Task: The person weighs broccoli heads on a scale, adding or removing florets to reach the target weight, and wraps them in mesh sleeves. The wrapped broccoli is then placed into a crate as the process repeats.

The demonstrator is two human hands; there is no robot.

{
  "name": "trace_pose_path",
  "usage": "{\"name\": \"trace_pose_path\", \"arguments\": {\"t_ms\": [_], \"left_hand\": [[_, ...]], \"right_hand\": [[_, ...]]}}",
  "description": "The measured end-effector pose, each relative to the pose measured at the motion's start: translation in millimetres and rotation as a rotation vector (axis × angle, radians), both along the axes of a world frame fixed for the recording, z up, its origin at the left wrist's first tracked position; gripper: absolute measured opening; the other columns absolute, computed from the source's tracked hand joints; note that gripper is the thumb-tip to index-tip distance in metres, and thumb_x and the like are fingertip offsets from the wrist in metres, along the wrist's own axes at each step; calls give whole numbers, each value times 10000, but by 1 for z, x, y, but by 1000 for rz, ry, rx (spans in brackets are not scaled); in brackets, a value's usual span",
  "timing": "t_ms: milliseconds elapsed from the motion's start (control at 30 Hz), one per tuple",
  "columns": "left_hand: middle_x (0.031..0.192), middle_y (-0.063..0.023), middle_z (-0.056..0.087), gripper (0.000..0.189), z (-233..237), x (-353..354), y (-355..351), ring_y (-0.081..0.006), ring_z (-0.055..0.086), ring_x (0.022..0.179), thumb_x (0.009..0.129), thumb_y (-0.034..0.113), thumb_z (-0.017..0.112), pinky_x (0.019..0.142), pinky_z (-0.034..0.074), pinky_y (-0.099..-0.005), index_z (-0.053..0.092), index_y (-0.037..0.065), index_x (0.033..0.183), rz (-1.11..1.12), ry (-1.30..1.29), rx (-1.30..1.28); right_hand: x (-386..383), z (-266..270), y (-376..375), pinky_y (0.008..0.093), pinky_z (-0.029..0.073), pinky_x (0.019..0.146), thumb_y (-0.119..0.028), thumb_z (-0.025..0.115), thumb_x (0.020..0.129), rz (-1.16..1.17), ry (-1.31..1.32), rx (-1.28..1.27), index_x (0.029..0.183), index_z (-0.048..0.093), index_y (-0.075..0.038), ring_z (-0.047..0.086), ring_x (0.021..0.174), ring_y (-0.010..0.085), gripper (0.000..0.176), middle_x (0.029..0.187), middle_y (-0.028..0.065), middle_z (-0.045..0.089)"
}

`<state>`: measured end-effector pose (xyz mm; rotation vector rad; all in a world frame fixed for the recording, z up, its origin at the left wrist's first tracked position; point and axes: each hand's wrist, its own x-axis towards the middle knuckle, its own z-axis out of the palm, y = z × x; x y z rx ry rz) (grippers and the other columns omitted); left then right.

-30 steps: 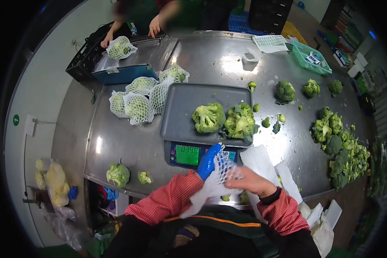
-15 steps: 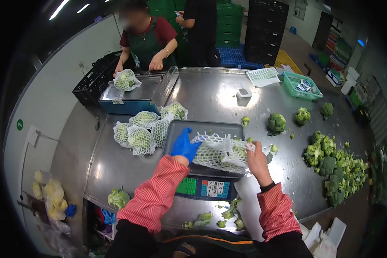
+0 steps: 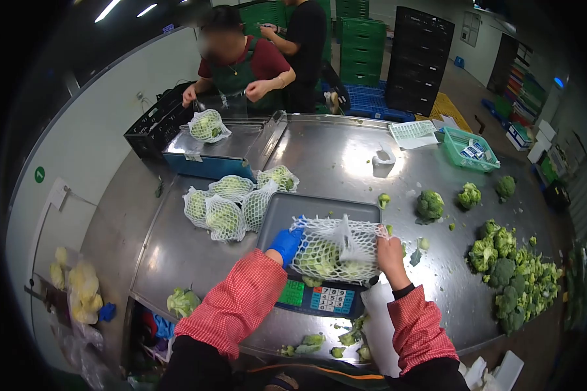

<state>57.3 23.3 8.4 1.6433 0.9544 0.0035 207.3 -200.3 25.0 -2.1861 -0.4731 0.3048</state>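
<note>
A white foam net [image 3: 338, 244] with broccoli [image 3: 318, 258] inside lies over the front of the grey scale tray [image 3: 284, 212]. My left hand [image 3: 285, 244], in a blue glove, is closed on the net's left end. The bare fingers of my right hand [image 3: 391, 255] grip its right end. Below the net, the scale's keypad [image 3: 333, 300] and lit green display [image 3: 292, 292] show. Several netted broccoli heads [image 3: 225, 217] rest left of the tray.
Across the table [image 3: 319, 143] a person [image 3: 241, 65] holds a clear bag behind a netted head on a metal machine [image 3: 209, 150]. Another person stands behind. Loose broccoli [image 3: 515, 267] is piled right, near a green basket [image 3: 469, 148]. A cut stalk [image 3: 182, 301] lies front left.
Both my hands have spread the net flatter over the tray, and broccoli shows more clearly inside it. The person opposite has raised both hands, now with a clear bag between them. The view has shifted slightly.
</note>
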Motion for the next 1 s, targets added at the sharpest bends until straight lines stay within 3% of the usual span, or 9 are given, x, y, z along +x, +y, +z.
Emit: {"name": "trace_pose_path", "arguments": {"t_ms": [133, 167, 267, 300, 667, 733, 800, 933, 1000], "left_hand": [[985, -181, 664, 447, -77, -15, 23, -256, 650, 889, 922, 400, 494, 759, 498, -319, 622, 16, 1111, -391, -266, 373], [1038, -142, 655, 442, -70, -15, 24, -199, 639, 900, 941, 343, 484, 790, 497, -288, 575, -26, 1166, -574, -133, 639], [1154, -130, 628, 367, -29, -13, 4, -202, 626, 993, 958, 260, 475, 830, 502, -290, 563, 7, 1208, -8, 64, -401], [1187, -125, 611, 387, -28, -15, 0, -208, 632, 993, 960, 289, 467, 838, 515, -310, 547, 21, 1229, -59, -117, -543], [1261, -129, 558, 404, 4, -46, -65, -242, 552, 1134, 998, 286, 341, 986, 443, -385, 486, 51, 1293, -67, -907, -1447], [1326, -130, 506, 481, 35, -43, -91, -275, 507, 1186, 995, 383, 309, 1029, 393, -437, 464, 63, 1320, -302, -767, -951], [1342, -143, 488, 536, 21, -53, -98, -299, 497, 1196, 986, 437, 306, 1040, 376, -462, 453, 51, 1327, -143, -779, -1814], [1351, -174, 472, 647, 20, -76, -89, -328, 481, 1212, 955, 524, 313, 1043, 369, -475, 431, 16, 1338, -89, -508, -1649], [1352, -178, 466, 631, 19, -77, -95, -339, 488, 1198, 961, 498, 309, 1047, 360, -485, 407, 11, 1352, -153, -378, -1093]], "right_hand": [[20, -39, -3, 418, 462, 622, -287, 426, 926, 66, 396, 95, 884, 615, 63, 607, 630, 363, 400, 754, 212, 645], [16, -42, -4, 286, 382, 370, -289, 434, 929, 165, 368, 153, 958, 616, 33, 509, 436, 177, 371, 649, 95, 594], [20, -40, -2, 293, 420, 429, -304, 373, 953, 359, 391, -34, 1055, 582, 65, 536, 495, 185, 437, 749, 116, 615], [19, -27, 0, 294, 447, 473, -312, 343, 964, 403, 476, -145, 1095, 566, 76, 561, 547, 188, 466, 811, 121, 627], [-57, -19, -44, 363, 506, 897, -328, 311, 982, 81, 1203, 1010, 1218, 526, -2, 629, 974, 250, 457, 1129, 144, 619], [-57, -23, -53, 379, 501, 908, -356, 297, 989, 90, 1220, 1001, 1227, 518, 1, 621, 1002, 262, 483, 1156, 145, 607], [-58, -19, -59, 383, 496, 919, -364, 287, 992, 147, 1270, 987, 1231, 514, 4, 616, 1020, 266, 494, 1170, 147, 599], [-68, -7, -70, 323, 529, 854, -315, 368, 983, 333, 1151, 567, 1225, 516, 13, 631, 1005, 227, 434, 1150, 153, 607], [-64, -4, -75, 306, 539, 833, -296, 407, 962, 349, 1096, 394, 1201, 525, 19, 640, 983, 214, 413, 1114, 154, 620]]}}
